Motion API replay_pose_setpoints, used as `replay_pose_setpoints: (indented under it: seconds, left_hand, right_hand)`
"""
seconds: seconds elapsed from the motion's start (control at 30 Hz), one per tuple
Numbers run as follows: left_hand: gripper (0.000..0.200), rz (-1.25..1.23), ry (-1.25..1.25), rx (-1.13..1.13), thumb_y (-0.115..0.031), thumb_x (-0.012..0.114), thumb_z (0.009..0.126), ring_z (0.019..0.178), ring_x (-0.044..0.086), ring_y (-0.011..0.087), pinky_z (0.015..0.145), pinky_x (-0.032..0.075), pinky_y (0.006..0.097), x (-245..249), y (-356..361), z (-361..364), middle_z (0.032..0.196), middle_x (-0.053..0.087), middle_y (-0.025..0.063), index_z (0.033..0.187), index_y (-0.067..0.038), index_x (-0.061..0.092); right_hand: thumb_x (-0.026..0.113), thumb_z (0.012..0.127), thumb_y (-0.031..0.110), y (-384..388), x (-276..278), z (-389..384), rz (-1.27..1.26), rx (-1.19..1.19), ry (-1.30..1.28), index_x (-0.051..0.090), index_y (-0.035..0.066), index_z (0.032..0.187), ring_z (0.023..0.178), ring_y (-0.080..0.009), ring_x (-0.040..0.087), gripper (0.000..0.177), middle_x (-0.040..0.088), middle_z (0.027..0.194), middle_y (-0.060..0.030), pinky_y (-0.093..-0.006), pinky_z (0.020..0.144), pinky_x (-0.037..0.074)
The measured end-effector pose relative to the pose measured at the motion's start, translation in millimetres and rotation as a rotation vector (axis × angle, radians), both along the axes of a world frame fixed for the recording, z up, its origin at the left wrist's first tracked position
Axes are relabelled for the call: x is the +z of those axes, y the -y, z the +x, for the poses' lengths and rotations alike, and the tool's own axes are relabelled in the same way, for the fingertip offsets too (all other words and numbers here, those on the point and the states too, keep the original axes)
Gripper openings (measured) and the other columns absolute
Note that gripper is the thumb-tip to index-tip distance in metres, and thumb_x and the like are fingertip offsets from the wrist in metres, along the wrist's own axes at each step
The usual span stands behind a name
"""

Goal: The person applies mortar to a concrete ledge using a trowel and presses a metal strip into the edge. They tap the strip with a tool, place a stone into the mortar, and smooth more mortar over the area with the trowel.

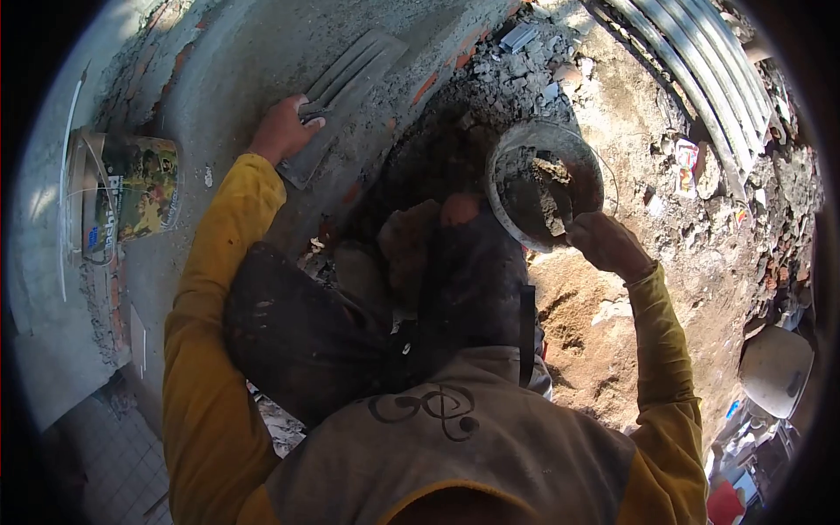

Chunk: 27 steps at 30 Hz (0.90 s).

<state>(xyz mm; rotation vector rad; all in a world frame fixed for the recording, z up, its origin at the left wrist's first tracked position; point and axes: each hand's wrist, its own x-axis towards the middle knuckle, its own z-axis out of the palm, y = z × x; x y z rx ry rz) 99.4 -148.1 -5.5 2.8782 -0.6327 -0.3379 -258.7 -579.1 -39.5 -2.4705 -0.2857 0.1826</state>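
My left hand is closed on a long, flat grey plastering float with raised ridges along it, against the grey cement surface. To the right, a round bucket contains grey mortar. My right hand is closed at the bucket's near rim, gripping a trowel that reaches inside; mortar clings to its blade. The trowel's handle is hidden in my fist.
A printed plastic bucket stands at the left. Sand lies below the mortar bucket, and broken rubble lies above it. Corrugated sheeting is at the upper right. A pale rounded container is at the far right.
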Motion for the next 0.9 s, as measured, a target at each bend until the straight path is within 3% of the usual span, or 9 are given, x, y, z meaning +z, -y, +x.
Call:
replay_pose_setpoints:
  seconds: [0.13, 0.2, 0.3, 0.37, 0.47, 0.57, 0.8, 0.87, 0.9]
  left_hand:
    - [0.067, -0.013, -0.027, 0.014, -0.036, 0.076, 0.084, 0.123, 0.057, 0.0397, 0.105, 0.044, 0.0409, 2, -2, -1, 0.129, 0.059, 0.0283, 0.132, 0.006, 0.055]
    - [0.067, -0.027, -0.025, 0.030, -0.036, 0.076, 0.084, 0.124, 0.056, 0.0403, 0.106, 0.043, 0.0410, 0, -1, 0, 0.129, 0.059, 0.0285, 0.132, 0.006, 0.055]
    - [0.068, -0.018, 0.121, -0.077, -0.033, 0.076, 0.084, 0.106, 0.067, 0.0343, 0.093, 0.052, 0.0388, 4, -6, 0, 0.117, 0.066, 0.0253, 0.136, 0.003, 0.053]
    - [0.060, -0.056, -0.408, 0.232, -0.031, 0.075, 0.086, 0.082, 0.070, 0.0224, 0.072, 0.057, 0.0341, 38, 16, -12, 0.098, 0.068, 0.0171, 0.130, 0.004, 0.055]
    - [0.053, -0.358, -0.719, 0.260, -0.034, 0.072, 0.089, 0.065, 0.063, 0.0106, 0.053, 0.052, 0.0261, 32, 1, -8, 0.080, 0.062, 0.0050, 0.126, 0.001, 0.056]
    - [0.046, -0.463, -0.797, 0.289, -0.031, 0.072, 0.090, 0.067, 0.064, 0.0126, 0.056, 0.053, 0.0261, 34, -2, -20, 0.080, 0.062, 0.0050, 0.120, 0.001, 0.057]
    - [0.045, -0.471, -0.478, 0.219, -0.027, 0.075, 0.089, 0.074, 0.068, 0.0182, 0.063, 0.056, 0.0325, 39, 22, -70, 0.092, 0.068, 0.0119, 0.114, 0.007, 0.060]
    - [0.054, -0.285, 0.075, -0.227, -0.024, 0.076, 0.084, 0.086, 0.071, 0.0332, 0.074, 0.056, 0.0431, 8, 17, -87, 0.097, 0.070, 0.0214, 0.126, 0.004, 0.056]
    - [0.050, -0.189, 0.012, -0.150, -0.023, 0.076, 0.083, 0.089, 0.069, 0.0364, 0.078, 0.054, 0.0463, 15, 31, -104, 0.097, 0.070, 0.0212, 0.123, 0.000, 0.058]
  right_hand:
    - [0.064, 0.094, 0.024, 1, 18, 0, -0.205, -0.036, 0.052, 0.064, 0.007, 0.099, 0.077, -0.0354, 0.065, 0.018, 0.066, 0.084, -0.0136, -0.0453, 0.071, 0.052]
    - [0.060, 0.091, 0.030, -11, 23, -1, -0.274, -0.409, -0.346, 0.066, 0.013, 0.094, 0.083, -0.0357, 0.067, 0.018, 0.069, 0.086, -0.0127, -0.0470, 0.072, 0.053]
    - [0.059, 0.092, 0.036, -25, 23, -9, -0.242, -0.477, -0.352, 0.067, 0.013, 0.095, 0.087, -0.0378, 0.068, 0.025, 0.071, 0.089, -0.0158, -0.0487, 0.075, 0.052]
    - [0.058, 0.092, 0.038, -30, 26, -9, -0.258, -0.497, -0.378, 0.067, 0.013, 0.096, 0.088, -0.0383, 0.068, 0.027, 0.071, 0.089, -0.0161, -0.0490, 0.076, 0.052]
    - [0.058, 0.092, 0.041, -37, 24, -13, -0.292, -0.643, -0.437, 0.066, 0.012, 0.096, 0.088, -0.0408, 0.067, 0.030, 0.071, 0.089, -0.0178, -0.0507, 0.076, 0.051]
    - [0.061, 0.092, 0.039, -45, 21, -13, -0.288, -0.718, -0.441, 0.063, 0.010, 0.100, 0.090, -0.0440, 0.066, 0.030, 0.070, 0.090, -0.0221, -0.0534, 0.077, 0.050]
    - [0.063, 0.089, 0.037, -41, 15, -14, -0.268, -0.686, -0.412, 0.061, 0.009, 0.100, 0.092, -0.0438, 0.066, 0.030, 0.070, 0.092, -0.0223, -0.0536, 0.077, 0.050]
    - [0.063, 0.089, 0.036, -42, 15, -13, -0.284, -0.687, -0.421, 0.061, 0.009, 0.099, 0.092, -0.0442, 0.066, 0.029, 0.070, 0.093, -0.0225, -0.0535, 0.077, 0.050]
    - [0.063, 0.089, 0.036, -43, 15, -13, -0.292, -0.663, -0.416, 0.061, 0.009, 0.099, 0.092, -0.0442, 0.066, 0.029, 0.070, 0.093, -0.0225, -0.0535, 0.077, 0.050]
